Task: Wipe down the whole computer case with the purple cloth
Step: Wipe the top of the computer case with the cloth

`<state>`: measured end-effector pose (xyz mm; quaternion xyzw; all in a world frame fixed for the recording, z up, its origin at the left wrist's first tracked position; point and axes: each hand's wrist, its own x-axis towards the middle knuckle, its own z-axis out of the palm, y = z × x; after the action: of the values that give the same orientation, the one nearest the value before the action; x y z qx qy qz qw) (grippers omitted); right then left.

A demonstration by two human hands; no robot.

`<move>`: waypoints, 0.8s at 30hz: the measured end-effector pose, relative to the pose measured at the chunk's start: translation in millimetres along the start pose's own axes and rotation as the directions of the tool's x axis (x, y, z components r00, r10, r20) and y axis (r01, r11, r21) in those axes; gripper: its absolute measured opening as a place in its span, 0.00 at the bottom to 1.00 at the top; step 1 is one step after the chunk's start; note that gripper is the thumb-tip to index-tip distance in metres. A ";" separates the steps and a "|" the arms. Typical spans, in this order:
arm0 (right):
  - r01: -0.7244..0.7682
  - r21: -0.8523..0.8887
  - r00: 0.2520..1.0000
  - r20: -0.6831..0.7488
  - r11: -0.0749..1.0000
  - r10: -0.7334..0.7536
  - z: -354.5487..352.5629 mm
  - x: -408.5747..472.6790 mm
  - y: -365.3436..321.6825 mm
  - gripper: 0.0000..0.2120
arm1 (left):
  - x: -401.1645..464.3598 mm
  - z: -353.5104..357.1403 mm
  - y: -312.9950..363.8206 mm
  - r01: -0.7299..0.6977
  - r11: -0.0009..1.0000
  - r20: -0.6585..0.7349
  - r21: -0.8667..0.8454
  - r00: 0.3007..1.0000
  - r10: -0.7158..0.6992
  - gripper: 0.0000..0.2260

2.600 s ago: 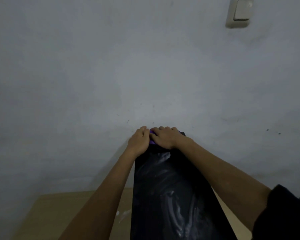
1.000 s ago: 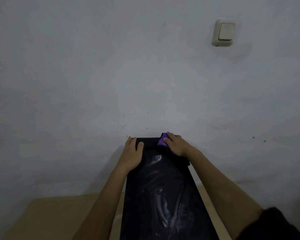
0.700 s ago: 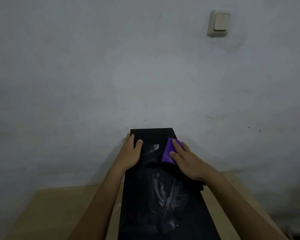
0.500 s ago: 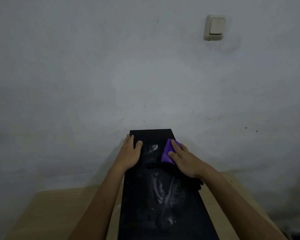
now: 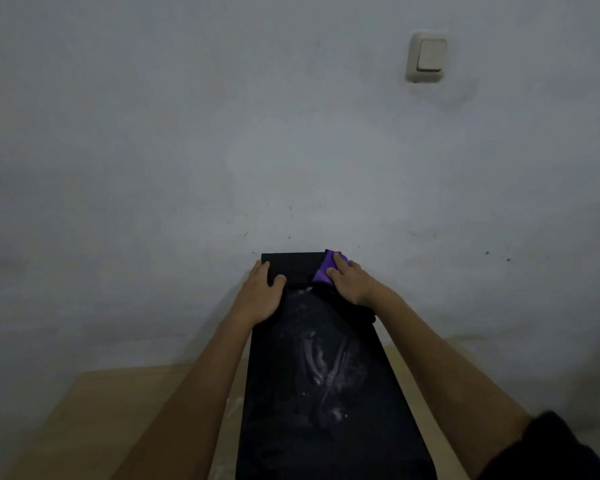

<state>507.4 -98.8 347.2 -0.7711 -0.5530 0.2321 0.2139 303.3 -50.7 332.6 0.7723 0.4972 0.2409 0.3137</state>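
While the case [image 5: 326,368] stands lengthwise under both palms | cloth [image 5: 323,271] beneath my right hand [image 5: 352,282], fingers flat, at far right corner | left hand [image 5: 262,292] spread, steadying far left edge | best: even pressure, overlapping strokes, brace firmly.

The case [image 5: 326,393] had a glossy black top smeared with pale streaks, the cloth [image 5: 323,271] looked soft purple fabric, the bench [image 5: 118,410] was smooth pale wood, and the wall [image 5: 222,133] was matt, scuffed plaster.

wall [image 5: 291,150] close behind computer case [image 5: 326,375] — sides open
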 end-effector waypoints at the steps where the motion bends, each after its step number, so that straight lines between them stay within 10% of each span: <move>1: 0.004 0.000 1.000 -0.002 1.000 -0.004 1.9 -10.5 1.7 0.30 | -1.7 -1.1 1.2 0.003 1.000 0.001 -0.008 1.000 -0.003 0.28; 10: 0.128 0.018 0.992 0.008 0.992 -0.128 15.2 -133.1 25.7 0.30 | -58.8 5.4 -4.5 -0.014 0.988 0.006 -0.151 1.000 0.015 0.29; 24: 0.038 0.095 0.999 -0.039 0.995 -0.034 2.5 -58.6 6.3 0.28 | -71.7 3.0 -6.6 -0.013 0.982 -0.058 -0.189 0.998 0.002 0.27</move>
<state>494.2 -156.3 348.6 -0.7541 -0.5509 0.2400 0.2649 273.4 -115.3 321.4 0.7336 0.4780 0.3103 0.3702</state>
